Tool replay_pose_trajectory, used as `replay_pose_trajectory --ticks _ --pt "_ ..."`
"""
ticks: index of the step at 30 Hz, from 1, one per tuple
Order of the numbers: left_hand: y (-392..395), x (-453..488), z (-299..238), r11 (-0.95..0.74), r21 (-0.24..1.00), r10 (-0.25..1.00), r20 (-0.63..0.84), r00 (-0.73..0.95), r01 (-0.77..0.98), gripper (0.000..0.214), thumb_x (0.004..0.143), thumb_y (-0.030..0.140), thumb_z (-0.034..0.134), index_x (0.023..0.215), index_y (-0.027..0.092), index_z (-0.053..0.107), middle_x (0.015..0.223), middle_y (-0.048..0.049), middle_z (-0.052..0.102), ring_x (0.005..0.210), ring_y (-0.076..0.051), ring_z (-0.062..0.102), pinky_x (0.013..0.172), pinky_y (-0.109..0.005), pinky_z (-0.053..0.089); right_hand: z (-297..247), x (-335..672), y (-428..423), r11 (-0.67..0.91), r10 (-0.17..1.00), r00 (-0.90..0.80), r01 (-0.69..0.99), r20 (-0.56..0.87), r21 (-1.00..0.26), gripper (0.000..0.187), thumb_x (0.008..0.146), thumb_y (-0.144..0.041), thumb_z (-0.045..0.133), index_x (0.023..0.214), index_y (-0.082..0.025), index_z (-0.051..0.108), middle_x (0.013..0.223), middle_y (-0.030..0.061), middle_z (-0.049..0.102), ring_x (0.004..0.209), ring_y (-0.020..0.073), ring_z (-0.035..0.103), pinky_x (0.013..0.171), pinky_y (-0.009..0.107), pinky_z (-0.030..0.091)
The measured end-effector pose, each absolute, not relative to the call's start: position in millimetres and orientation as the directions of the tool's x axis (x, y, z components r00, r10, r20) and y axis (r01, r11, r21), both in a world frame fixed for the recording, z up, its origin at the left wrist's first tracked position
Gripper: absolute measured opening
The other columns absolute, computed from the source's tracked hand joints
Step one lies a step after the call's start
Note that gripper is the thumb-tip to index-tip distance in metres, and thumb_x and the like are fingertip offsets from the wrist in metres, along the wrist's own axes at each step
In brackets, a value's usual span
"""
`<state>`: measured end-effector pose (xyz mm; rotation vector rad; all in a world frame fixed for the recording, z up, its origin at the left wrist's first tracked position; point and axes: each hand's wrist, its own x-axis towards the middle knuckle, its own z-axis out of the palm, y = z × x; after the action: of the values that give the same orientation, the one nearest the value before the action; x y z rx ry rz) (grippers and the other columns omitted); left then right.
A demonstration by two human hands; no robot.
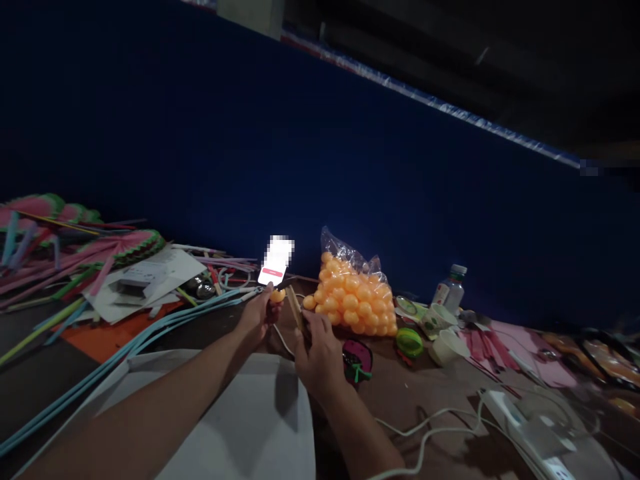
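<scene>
My left hand (260, 317) is closed on a small orange ball (278, 295), pinched between thumb and fingers. A flat tan stick (296, 308), like a wooden strip, points up and slightly left from my right hand (317, 350), whose fingers are wrapped round it. The stick's tip is close to the ball; whether they touch I cannot tell. Just behind my left hand stands a lit phone (274, 261), its screen mostly blurred. A clear plastic bag (350, 252) bulges with many more orange balls, right beside my right hand.
Left lie pink-green fans (117, 252), blue cords (165, 321) and a white sheet (150, 280). Right are a green striped ball (410, 343), a paper cup (447, 347), a bottle (454, 290) and a power strip (523, 430). Below my forearms sits a large white surface (240, 427).
</scene>
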<state>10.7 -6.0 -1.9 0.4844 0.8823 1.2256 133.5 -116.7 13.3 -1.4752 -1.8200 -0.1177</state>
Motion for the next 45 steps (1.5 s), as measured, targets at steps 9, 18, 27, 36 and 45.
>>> replay_pose_trajectory --ticks 9,18,27,36,45 --pt "-6.4 10.4 -1.7 0.290 0.733 0.953 -0.279 0.117 -0.615 0.028 0.076 0.038 0.066 0.068 0.012 0.057 0.053 -0.0005 0.056 0.039 -0.006 0.046 0.036 -0.015 0.034 12.7 135.6 -115.4 0.298 0.809 -0.029 0.881 0.587 -0.367 0.038 0.085 -0.021 0.046 0.123 -0.015 0.050 0.112 0.0119 0.057 0.095 0.0200 0.060 0.077 0.032 0.054" --pt "-6.8 11.1 -0.3 0.292 0.737 0.951 -0.292 0.102 -0.610 0.030 0.077 0.040 0.065 0.069 0.012 0.057 0.053 0.0002 0.055 0.038 -0.005 0.045 0.036 -0.014 0.034 15.3 135.6 -116.0 0.313 0.804 -0.028 0.870 0.594 -0.382 0.037 0.086 -0.021 0.044 0.123 -0.014 0.049 0.112 0.0128 0.057 0.099 0.0205 0.060 0.080 0.031 0.053" --pt "-6.6 11.0 -0.1 0.301 0.727 0.948 -0.299 0.109 -0.618 0.027 0.077 0.036 0.065 0.068 0.012 0.056 0.052 -0.0004 0.055 0.038 -0.005 0.046 0.036 -0.014 0.034 14.2 134.9 -116.0 0.291 0.827 -0.024 0.873 0.562 -0.391 0.039 0.086 -0.022 0.045 0.125 -0.015 0.048 0.116 0.0129 0.055 0.099 0.0215 0.059 0.083 0.035 0.052" --pt "-3.7 11.3 -4.9 0.278 0.754 0.956 -0.274 0.100 -0.594 0.028 0.074 0.038 0.067 0.069 0.012 0.056 0.052 0.0007 0.054 0.039 -0.005 0.045 0.036 -0.014 0.034 12.1 135.5 -115.1 0.298 0.825 -0.033 0.874 0.565 -0.385 0.038 0.086 -0.022 0.046 0.124 -0.015 0.049 0.115 0.0128 0.056 0.099 0.0217 0.059 0.084 0.035 0.052" --pt "-8.0 12.1 -1.5 0.248 0.797 0.965 -0.252 0.070 -0.551 0.032 0.074 0.042 0.065 0.071 0.012 0.056 0.054 -0.0001 0.054 0.041 -0.006 0.046 0.037 -0.016 0.034 12.9 136.9 -114.7 0.320 0.804 -0.045 0.873 0.593 -0.368 0.037 0.086 -0.022 0.046 0.121 -0.015 0.050 0.111 0.0127 0.057 0.097 0.0215 0.060 0.079 0.034 0.054"
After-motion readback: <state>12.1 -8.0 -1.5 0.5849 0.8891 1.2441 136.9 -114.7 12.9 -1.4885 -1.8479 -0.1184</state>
